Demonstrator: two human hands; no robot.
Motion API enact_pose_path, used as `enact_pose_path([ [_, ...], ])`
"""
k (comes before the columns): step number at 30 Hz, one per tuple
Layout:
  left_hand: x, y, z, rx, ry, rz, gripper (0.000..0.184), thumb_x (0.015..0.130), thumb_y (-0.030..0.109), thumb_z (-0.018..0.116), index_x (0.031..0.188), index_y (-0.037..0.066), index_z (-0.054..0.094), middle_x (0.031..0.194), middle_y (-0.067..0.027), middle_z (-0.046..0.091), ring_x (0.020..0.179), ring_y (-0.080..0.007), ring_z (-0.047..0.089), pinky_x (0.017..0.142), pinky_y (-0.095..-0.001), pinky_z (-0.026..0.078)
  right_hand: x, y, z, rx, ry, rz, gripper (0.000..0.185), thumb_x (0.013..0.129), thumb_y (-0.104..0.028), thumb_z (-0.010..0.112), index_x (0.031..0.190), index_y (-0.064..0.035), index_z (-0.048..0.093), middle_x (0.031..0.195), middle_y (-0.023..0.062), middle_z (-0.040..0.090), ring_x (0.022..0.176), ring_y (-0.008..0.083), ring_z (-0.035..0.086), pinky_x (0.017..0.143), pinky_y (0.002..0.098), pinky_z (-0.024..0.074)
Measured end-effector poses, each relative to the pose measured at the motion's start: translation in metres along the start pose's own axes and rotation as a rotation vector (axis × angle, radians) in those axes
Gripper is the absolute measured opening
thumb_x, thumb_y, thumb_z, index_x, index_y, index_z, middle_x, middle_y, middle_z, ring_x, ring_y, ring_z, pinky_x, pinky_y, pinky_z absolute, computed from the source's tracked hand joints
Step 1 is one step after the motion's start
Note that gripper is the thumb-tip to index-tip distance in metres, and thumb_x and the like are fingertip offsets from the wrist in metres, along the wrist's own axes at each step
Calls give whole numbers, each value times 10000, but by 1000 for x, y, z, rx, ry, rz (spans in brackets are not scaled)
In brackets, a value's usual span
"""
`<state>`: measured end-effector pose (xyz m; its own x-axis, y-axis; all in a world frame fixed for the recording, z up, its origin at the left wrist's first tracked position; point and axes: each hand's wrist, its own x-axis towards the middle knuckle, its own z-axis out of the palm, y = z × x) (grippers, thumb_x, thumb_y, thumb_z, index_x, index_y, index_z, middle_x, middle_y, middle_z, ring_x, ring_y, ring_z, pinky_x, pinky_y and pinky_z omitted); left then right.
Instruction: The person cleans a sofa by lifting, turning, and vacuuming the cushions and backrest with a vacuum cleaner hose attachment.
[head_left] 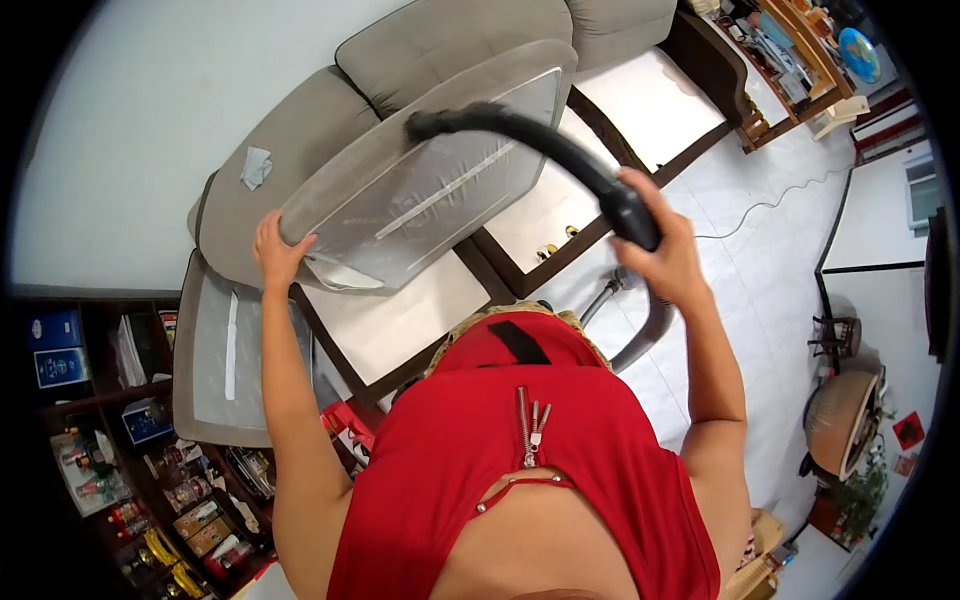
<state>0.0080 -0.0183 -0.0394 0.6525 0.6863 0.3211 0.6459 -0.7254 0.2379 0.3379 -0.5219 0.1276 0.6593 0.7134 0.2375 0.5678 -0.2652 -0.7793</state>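
Our right hand wraps around the black vacuum cleaner handle, fingers and thumb closed on its thick lower end. From there the curved black tube reaches left to its nozzle, which lies over the upper border of the grey seat cushion; we cannot tell whether it touches the fabric. Our left hand grips the cushion's left end, thumb on the near face and the other fingers over the rim. The cushion stands tilted on edge before the grey sofa backrest, its underside with a long white strip facing us. Below it lies the sofa's pale base panel in a dark brown frame. A second cushion stands to our left, near the dark shelving unit. The grey hose curves down beside our right hip, and a thin cable crosses the tiled floor.
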Motion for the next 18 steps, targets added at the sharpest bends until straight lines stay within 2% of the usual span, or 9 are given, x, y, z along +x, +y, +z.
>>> enact_pose_path([
  [1, -1, -1, 1, 2, 11, 6, 853, 672, 498, 842, 1356, 116, 504, 1419, -81, 513, 1363, -301, 412, 1112, -470, 306, 1, 7, -8, -28, 67, -2, 727, 722, -135, 755, 1412, -174, 531, 1093, 131, 699, 905, 208, 695, 822, 326, 521],
  [3, -3, 0, 2, 9, 25, 19, 852, 669, 479, 849, 1353, 101, 508, 1415, -94, 515, 1353, -307, 423, 1108, -464, 320, 1, 16, -25, 31, 93, 242, 726, 725, -118, 745, 1416, -173, 529, 1056, 117, 695, 902, 171, 677, 825, 308, 513],
  [5, -4, 1, 0, 27, 35, 33, 859, 662, 444, 865, 1353, 75, 513, 1411, -120, 519, 1339, -319, 437, 1105, -457, 340, 2, 30, -30, -12, 204, 188, 725, 725, -104, 724, 1420, -152, 524, 989, 107, 689, 853, 167, 661, 812, 301, 516],
  [7, -3, -1, 1, 30, 32, 25, 850, 666, 467, 853, 1351, 99, 509, 1409, -97, 518, 1352, -310, 422, 1110, -463, 318, 3, 31, -31, -12, 246, 163, 727, 723, -101, 715, 1423, -142, 521, 987, 107, 684, 852, 168, 656, 812, 299, 512],
  [10, 0, -2, 0, 16, 18, 18, 845, 670, 472, 848, 1352, 111, 505, 1403, -91, 518, 1355, -306, 416, 1112, -464, 310, -2, 12, -25, 29, 133, 130, 737, 709, -120, 717, 1420, -135, 524, 996, 113, 678, 848, 153, 653, 794, 285, 508],
  [11, 1, -3, 0, 8, 9, 20, 844, 670, 469, 848, 1353, 111, 505, 1401, -93, 519, 1354, -307, 416, 1112, -463, 311, -4, 3, -21, 55, 50, 120, 748, 694, -136, 741, 1412, -134, 530, 1075, 117, 695, 862, 170, 680, 780, 289, 524],
  [13, 6, -6, 1, -17, 6, 20, 844, 672, 469, 847, 1353, 107, 503, 1395, -98, 521, 1351, -310, 417, 1109, -465, 318, -5, -4, 5, 41, -34, -157, 762, 685, -153, 764, 1410, -147, 530, 1091, 128, 713, 829, 215, 714, 722, 322, 549],
  [15, 9, -5, 4, -31, -10, 6, 848, 673, 471, 846, 1355, 103, 502, 1395, -102, 520, 1350, -314, 417, 1106, -468, 325, -1, -22, 29, 14, -119, -343, 757, 689, -178, 781, 1403, -164, 531, 1121, 157, 705, 816, 279, 724, 701, 360, 566],
  [18, 16, 1, 0, -19, -33, -14, 857, 672, 473, 847, 1361, 98, 502, 1407, -106, 514, 1353, -319, 414, 1104, -470, 332, 5, -42, 48, -89, -370, -131, 722, 702, -174, 787, 1382, -194, 546, 1110, 165, 691, 885, 318, 715, 767, 383, 581],
])
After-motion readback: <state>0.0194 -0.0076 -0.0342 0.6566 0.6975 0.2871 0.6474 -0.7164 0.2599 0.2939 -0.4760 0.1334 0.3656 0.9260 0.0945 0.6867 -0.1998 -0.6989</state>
